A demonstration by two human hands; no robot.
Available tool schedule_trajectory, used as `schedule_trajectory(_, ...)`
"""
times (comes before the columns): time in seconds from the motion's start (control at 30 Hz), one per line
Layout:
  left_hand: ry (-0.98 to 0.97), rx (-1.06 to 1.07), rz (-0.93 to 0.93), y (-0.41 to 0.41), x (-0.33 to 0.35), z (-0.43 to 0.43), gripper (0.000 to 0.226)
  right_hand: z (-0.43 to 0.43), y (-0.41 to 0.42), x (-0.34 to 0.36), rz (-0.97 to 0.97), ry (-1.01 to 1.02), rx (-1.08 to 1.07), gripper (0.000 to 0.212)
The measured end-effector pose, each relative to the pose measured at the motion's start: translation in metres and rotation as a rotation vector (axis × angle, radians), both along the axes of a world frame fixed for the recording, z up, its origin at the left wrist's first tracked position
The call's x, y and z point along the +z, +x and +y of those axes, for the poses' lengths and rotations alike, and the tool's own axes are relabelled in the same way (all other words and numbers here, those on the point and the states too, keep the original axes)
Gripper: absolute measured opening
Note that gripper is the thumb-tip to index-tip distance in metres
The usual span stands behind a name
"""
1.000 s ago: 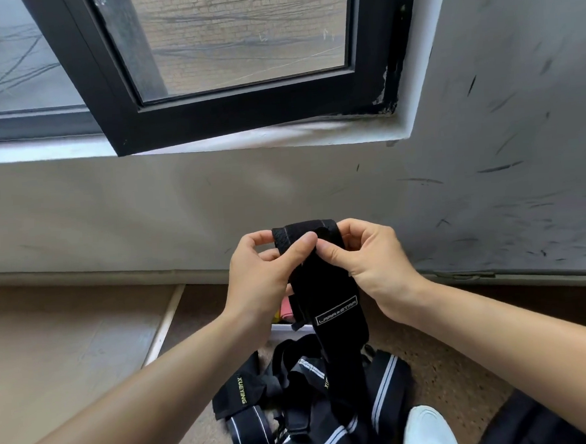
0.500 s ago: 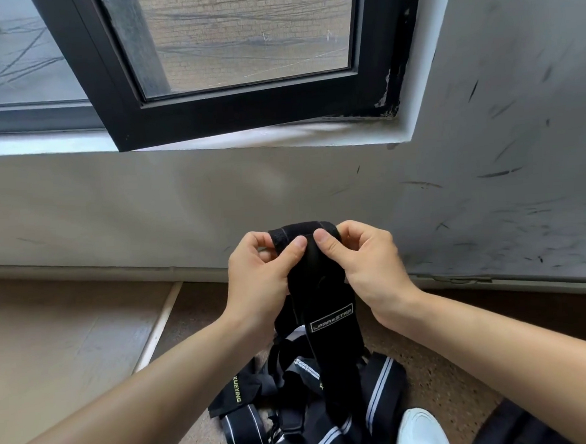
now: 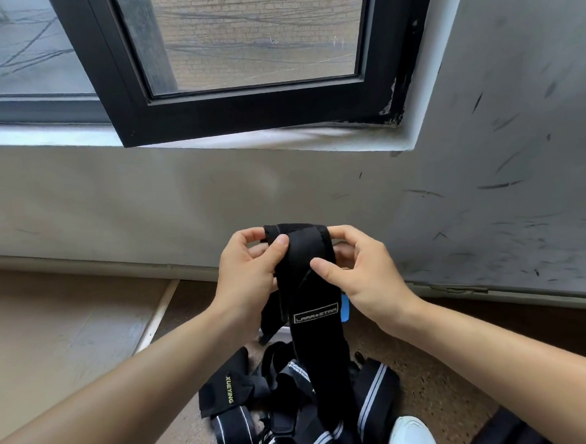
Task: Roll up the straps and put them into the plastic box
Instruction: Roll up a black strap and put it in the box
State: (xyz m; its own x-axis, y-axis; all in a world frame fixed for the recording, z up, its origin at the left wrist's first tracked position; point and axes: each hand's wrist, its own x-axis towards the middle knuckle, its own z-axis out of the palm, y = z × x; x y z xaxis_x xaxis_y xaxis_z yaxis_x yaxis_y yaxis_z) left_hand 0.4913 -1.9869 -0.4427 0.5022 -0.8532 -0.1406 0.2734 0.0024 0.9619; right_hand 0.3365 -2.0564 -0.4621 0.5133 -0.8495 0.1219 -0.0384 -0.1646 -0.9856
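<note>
Change: right thumb [image 3: 321, 266] has slid down from the top fold and now sits lower on the front of the strap; the left thumb [image 3: 281, 245] stays by the fold.
Strap: black strap [image 3: 321, 340] is held up in front of the wall, its top end turned over into a loose first fold between the two hands, and the rest hangs straight down with the white "LARA STAR" label facing the camera.
Left hand: left hand [image 3: 247, 276] pinches the fold's left side, thumb on the front, forefinger hooked over the top corner.
Right hand: right hand [image 3: 370, 275] grips the right side, thumb pressed on the front, fingers curled behind the edge.
Pile: more straps [image 3: 295, 386], black with grey-white stripes and one marked "XUEYING", lie tangled on the floor under the hanging end.
Box: pale edge [image 3: 280, 329] just below the left hand may be the plastic box, though too little shows to tell.
Shoes: two white shoe tips [image 3: 412, 434] flank the pile at the bottom.
Floor: speckled brown floor [image 3: 432, 385] lies under the pile.
Wall: scuffed grey wall [image 3: 146, 196] rises behind the hands.
Window: black window frame [image 3: 243, 111] stands open above the sill.
</note>
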Motion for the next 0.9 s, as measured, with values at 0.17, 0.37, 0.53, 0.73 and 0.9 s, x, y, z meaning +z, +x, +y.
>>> schedule_trajectory(0.17, -0.029, -0.148, -0.210, 0.002, -0.005, 0.004, 0.058, -0.006, -0.001, 0.003, -0.099, 0.002, -0.105, 0.021)
schedule_trajectory(0.37, -0.004, -0.138, -0.288, -0.003, -0.006, 0.005, 0.062, -0.007, -0.001, 0.001, -0.110, 0.017, -0.106, 0.016)
schedule_trajectory(0.53, -0.021, -0.133, -0.217, -0.005, -0.006, 0.007, 0.042, -0.011, -0.005, 0.004, -0.107, 0.065, -0.061, 0.020)
schedule_trajectory(0.73, 0.106, -0.032, -0.532, 0.018, -0.007, 0.003, 0.042, -0.030, -0.015, 0.018, -0.002, 0.198, 0.101, 0.013)
schedule_trajectory(0.9, 0.027, -0.205, -0.470, 0.038, -0.011, -0.007, 0.030, -0.043, -0.028, 0.029, 0.203, 0.111, 0.307, 0.013)
